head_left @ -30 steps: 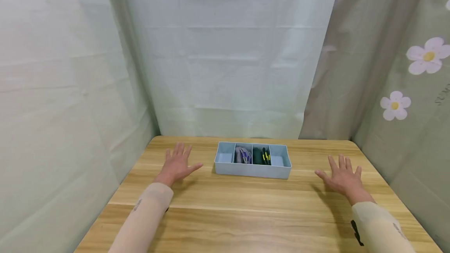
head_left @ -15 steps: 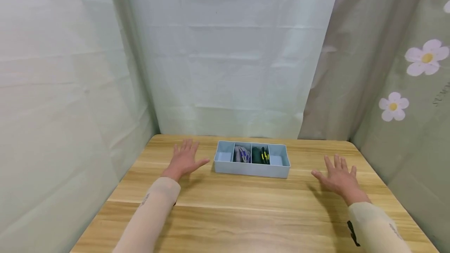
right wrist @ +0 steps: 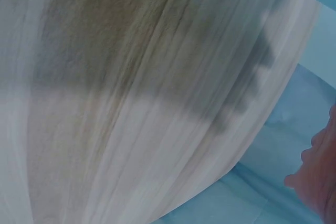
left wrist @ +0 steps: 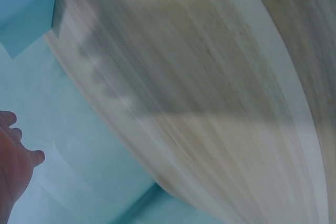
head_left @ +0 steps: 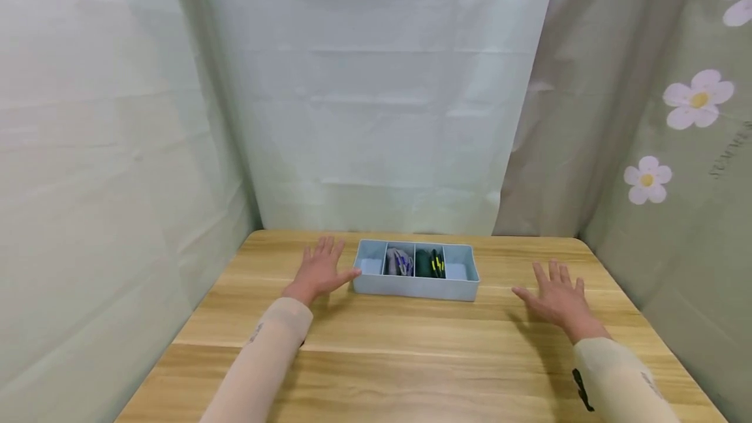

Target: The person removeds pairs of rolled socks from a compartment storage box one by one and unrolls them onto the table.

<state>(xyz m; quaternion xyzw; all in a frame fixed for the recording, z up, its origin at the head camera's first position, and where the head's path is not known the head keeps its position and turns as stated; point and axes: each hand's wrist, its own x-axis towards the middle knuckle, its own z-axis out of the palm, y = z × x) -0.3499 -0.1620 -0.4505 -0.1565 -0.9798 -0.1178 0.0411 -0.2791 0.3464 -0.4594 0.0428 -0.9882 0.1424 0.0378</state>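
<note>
A light-blue organizer box (head_left: 416, 288) with several compartments stands toward the back of the table. One middle compartment holds a folded grey cloth item (head_left: 399, 262) with blue marks; beside it lies a dark green one (head_left: 430, 264) with yellow marks. Both outer compartments look bare inside. My left hand (head_left: 319, 271) hovers palm down with spread fingers, its thumb tip close to the box's left end; whether it touches, I cannot tell. My right hand (head_left: 560, 299) is spread above the table, apart from the box on its right. Neither hand holds anything.
The wooden table (head_left: 411, 358) reaches back to a pale hanging sheet (head_left: 382, 116). More cloth hangs at the left, and a curtain with white flowers (head_left: 646, 180) hangs at the right. Hand shadows fall on the tabletop.
My left hand has moved right, toward the box. The right hand shows a slight leftward shift in view, as does the scene. The box's contents look the same.
</note>
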